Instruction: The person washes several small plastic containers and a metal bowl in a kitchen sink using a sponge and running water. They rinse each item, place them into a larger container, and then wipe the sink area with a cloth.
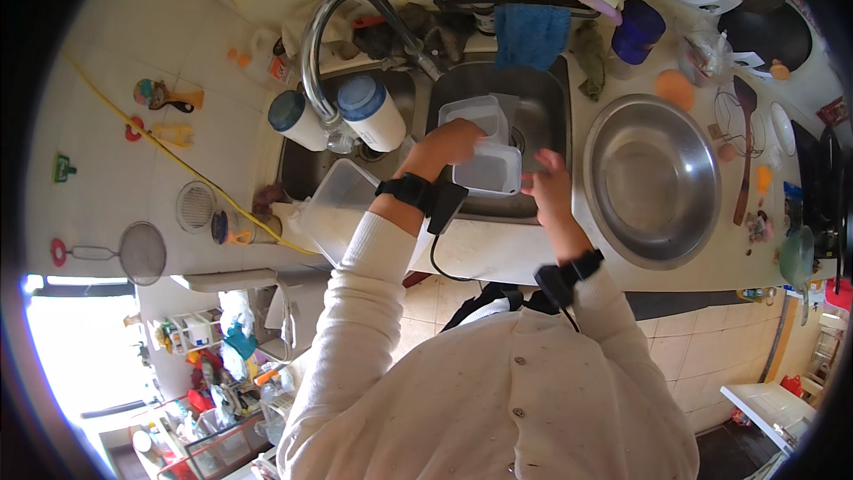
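My left hand (452, 141) reaches over the double sink, its fingers curled on the upper left edge of a small clear plastic container (488, 172). That container is held above the right sink basin (550, 97). At its right side is my right hand (552, 188), slightly blurred, with fingers spread; whether a fingertip touches the rim I cannot tell. Another clear plastic container (474, 112) lies in the basin just beyond, partly hidden by my left hand. A larger clear plastic box (343, 197) sits on the sink's front left edge, below my left forearm.
A chrome faucet (313, 47) with white filter cylinders (373, 113) arches over the left basin. Right of the sink stands a wide steel bowl (650, 180). A blue cloth (532, 37) hangs at the back edge. A yellow hose (193, 177) crosses the left wall.
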`<state>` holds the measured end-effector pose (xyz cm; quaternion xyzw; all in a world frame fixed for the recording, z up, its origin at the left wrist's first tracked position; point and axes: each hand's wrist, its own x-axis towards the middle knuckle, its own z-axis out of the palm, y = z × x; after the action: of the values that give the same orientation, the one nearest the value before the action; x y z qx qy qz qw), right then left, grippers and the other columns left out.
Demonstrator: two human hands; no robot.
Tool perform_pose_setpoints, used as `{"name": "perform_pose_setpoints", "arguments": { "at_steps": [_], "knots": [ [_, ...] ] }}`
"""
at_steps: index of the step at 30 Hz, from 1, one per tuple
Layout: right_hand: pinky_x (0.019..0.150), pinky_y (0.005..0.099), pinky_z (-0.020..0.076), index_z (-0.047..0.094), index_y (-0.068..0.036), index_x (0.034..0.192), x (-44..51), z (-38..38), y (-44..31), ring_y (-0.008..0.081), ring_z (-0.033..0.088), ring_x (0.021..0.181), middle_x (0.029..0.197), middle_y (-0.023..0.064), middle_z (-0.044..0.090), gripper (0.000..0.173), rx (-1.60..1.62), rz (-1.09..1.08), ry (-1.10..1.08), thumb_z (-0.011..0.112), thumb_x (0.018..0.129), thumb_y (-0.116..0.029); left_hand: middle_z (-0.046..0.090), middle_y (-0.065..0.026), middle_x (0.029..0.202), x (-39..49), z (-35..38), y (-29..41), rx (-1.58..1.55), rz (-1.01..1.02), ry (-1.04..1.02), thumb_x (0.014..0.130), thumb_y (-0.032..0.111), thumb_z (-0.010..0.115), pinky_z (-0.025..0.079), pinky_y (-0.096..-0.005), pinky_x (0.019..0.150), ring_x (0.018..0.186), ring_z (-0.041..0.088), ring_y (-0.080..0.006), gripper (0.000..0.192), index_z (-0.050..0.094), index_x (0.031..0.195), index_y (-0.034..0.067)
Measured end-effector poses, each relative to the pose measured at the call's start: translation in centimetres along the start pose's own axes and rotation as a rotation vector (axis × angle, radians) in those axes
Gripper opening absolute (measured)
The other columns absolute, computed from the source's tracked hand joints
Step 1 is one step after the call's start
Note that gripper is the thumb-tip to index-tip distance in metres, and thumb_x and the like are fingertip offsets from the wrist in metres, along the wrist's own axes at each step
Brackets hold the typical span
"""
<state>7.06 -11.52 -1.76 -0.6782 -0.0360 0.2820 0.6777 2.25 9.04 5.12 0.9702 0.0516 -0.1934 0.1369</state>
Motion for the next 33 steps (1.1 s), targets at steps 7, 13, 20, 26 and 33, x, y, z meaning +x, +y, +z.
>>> {"name": "perform_pose_setpoints", "arguments": {
  "at_steps": [7,13,20,26,33],
  "knots": [
    [0.067,0.0439,0.0525,0.038,-0.016,0.132,11.1,5.0,5.6,0.0241,0.058,0.078,0.102,0.0126,0.053,0.056,0.238,0.342,-0.014,0.051,0.08,0.002,0.065,-0.017,0.099,-1.6,-1.0,0.0,-0.015,-0.079,0.063,0.074,0.001,0.056,0.049,-0.0413,0.084,0.097,0.06,-0.0366,0.03,0.066,0.101,0.008],
    [0.076,0.0451,0.0521,0.045,-0.015,0.12,14.2,5.2,10.0,0.0223,0.055,0.089,0.105,0.0096,0.049,0.038,0.317,0.34,-0.279,0.054,0.085,-0.005,0.064,-0.0176,0.098,-2.5,-1.0,-0.2,-0.034,-0.129,0.161,0.075,-0.001,0.054,0.049,-0.042,0.083,0.096,0.06,-0.0372,0.032,0.065,0.104,0.009],
    [0.077,0.0392,0.0527,0.052,-0.011,0.106,15.6,6.2,14.0,0.0223,0.06,0.091,0.097,0.0072,0.054,0.028,0.293,0.369,-0.244,0.065,0.082,-0.016,0.065,-0.0193,0.098,-2.9,-1.0,-0.7,-0.05,-0.154,0.144,0.076,0.001,0.053,0.05,-0.0429,0.082,0.094,0.06,-0.038,0.034,0.066,0.106,0.01],
    [0.068,0.0347,0.0541,0.061,-0.002,0.083,12.2,4.4,10.0,0.0324,0.063,0.072,0.088,0.015,0.061,0.011,-0.847,-0.538,-0.103,0.063,0.079,-0.012,0.066,-0.0164,0.1,-2.6,-0.5,-0.6,-0.069,-0.17,0.247,0.077,0.004,0.054,0.05,-0.0415,0.084,0.096,0.062,-0.0354,0.035,0.067,0.107,0.013],
    [0.066,0.0399,0.053,0.069,-0.003,0.08,4.0,1.3,5.8,0.0292,0.062,0.079,0.086,0.0109,0.063,0.014,-1.401,-0.741,-0.041,0.059,0.078,-0.013,0.067,-0.0155,0.096,-1.9,-1.2,0.5,0.116,-0.207,0.224,0.075,0.003,0.055,0.052,-0.0419,0.079,0.094,0.063,-0.0344,0.034,0.068,0.105,0.013]
  ]
}}
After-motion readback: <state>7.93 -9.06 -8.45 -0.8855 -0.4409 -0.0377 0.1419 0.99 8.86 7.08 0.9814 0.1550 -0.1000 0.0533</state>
